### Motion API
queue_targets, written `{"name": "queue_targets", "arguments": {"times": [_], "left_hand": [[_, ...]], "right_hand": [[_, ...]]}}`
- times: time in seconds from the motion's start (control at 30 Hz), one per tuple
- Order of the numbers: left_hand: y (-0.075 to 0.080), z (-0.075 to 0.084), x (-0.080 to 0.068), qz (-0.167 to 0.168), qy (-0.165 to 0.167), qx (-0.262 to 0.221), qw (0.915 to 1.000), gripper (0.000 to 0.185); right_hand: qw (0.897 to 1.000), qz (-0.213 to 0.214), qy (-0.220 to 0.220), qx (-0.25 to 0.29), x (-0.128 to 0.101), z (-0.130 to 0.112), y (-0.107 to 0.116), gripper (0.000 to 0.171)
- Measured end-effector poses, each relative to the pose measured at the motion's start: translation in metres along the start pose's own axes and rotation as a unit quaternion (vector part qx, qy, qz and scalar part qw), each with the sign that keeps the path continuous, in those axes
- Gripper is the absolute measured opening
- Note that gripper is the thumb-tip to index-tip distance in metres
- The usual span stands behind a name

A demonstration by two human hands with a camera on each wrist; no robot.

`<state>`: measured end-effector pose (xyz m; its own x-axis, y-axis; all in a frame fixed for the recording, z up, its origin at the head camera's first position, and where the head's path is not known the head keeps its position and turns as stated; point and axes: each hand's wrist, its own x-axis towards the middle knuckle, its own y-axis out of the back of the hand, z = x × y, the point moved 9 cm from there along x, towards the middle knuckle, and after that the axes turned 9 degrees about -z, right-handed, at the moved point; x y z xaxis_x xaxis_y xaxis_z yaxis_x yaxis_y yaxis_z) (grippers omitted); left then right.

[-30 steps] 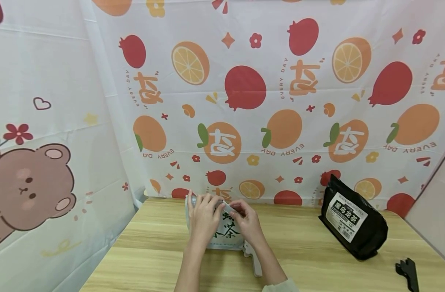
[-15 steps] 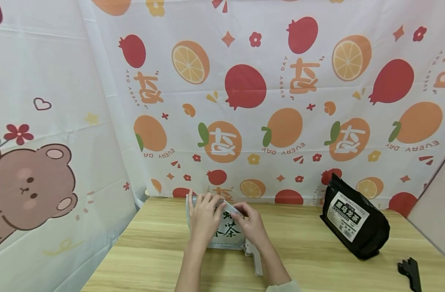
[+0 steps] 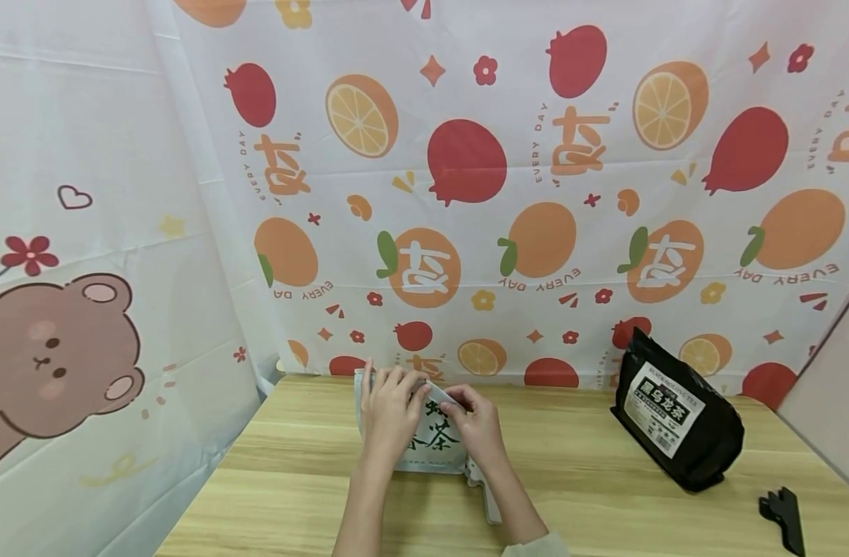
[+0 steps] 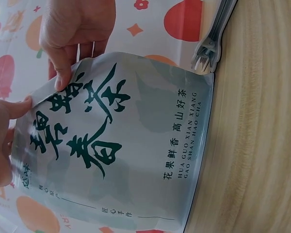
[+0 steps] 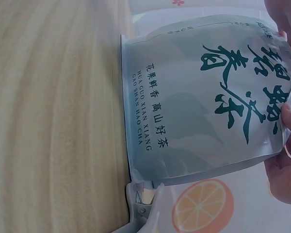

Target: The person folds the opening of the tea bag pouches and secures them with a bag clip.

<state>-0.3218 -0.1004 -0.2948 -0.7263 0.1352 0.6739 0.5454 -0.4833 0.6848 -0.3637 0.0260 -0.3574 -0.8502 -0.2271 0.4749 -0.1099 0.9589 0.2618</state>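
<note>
A pale green tea pouch [image 3: 434,449] with dark green characters stands upright on the table. My left hand [image 3: 391,410] holds its top edge at the left, thumb on the front face, as the left wrist view shows. At the right part of the top edge, my right hand [image 3: 477,425] pinches the pouch between thumb and fingers; the top looks folded over there. Beside the pouch's lower right corner lies a grey bag clip [image 3: 491,503], its head close to that corner in the right wrist view. My right forearm partly hides the clip from above.
To the right on the wooden table [image 3: 271,480] stands a black bag of oolong tea [image 3: 675,418], leaning, with a white label. A black clip [image 3: 785,518] lies near the right front. Behind the table hangs a fruit-print cloth [image 3: 466,255].
The fingers of my right hand have shifted slightly at the pouch's top edge. The left hand keeps its hold, and the pouch and the clips stay in place.
</note>
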Motion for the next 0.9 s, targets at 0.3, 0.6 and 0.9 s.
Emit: {"name": "queue_targets", "arguments": {"times": [0.3,0.6,0.9], "left_hand": [[-0.003,-0.002,0.005,-0.003,0.002,0.001,1.0000,0.009],[-0.003,-0.002,0.002,-0.008,0.001,0.001,1.0000,0.010],[0.003,0.000,-0.002,-0.002,-0.006,-0.002,1.0000,0.010]], "right_hand": [[1.000,0.003,0.002,-0.001,-0.001,-0.028,0.004,0.009],[0.997,-0.079,0.009,-0.021,0.003,0.009,0.000,0.017],[0.992,-0.114,0.023,-0.043,-0.004,0.008,0.001,0.021]]}}
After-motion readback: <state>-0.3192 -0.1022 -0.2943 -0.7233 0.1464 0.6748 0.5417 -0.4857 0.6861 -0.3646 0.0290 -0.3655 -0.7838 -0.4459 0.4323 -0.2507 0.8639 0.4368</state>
